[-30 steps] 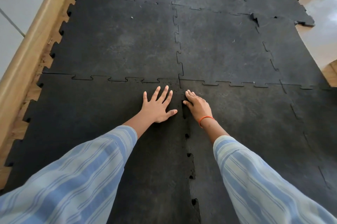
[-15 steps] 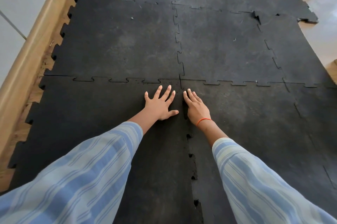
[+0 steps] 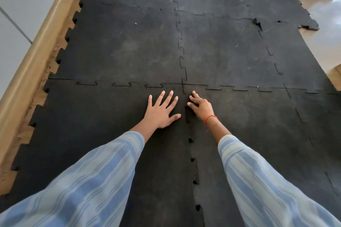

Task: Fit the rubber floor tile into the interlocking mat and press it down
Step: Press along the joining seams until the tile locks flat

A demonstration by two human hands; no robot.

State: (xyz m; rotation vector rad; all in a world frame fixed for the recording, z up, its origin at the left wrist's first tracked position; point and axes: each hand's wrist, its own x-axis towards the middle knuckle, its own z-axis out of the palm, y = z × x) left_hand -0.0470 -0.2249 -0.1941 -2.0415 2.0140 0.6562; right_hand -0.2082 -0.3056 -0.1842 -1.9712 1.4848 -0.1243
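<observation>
A black rubber floor tile (image 3: 96, 127) lies at the near left of the interlocking mat (image 3: 221, 55). Its far edge is meshed with the tile beyond. Its right seam (image 3: 193, 167) toward the neighbouring near tile (image 3: 262, 134) shows dark gaps between the teeth. My left hand (image 3: 160, 110) lies flat on the tile, fingers spread, just left of the seam's far end. My right hand (image 3: 201, 105), with a red wrist band, rests on the neighbouring tile with fingers bent, their tips pressing at the seam beside a dark gap.
A wooden skirting (image 3: 36, 57) and a grey wall run along the left, with bare wood floor (image 3: 35, 97) showing between the mat's teeth. At the far right the mat ends at pale floor (image 3: 328, 42); one tab (image 3: 257, 22) sticks up there.
Both hands have moved a little farther along the seam toward the four-tile corner. My right hand's fingers, flat before, are now bent with the tips pressing at the seam.
</observation>
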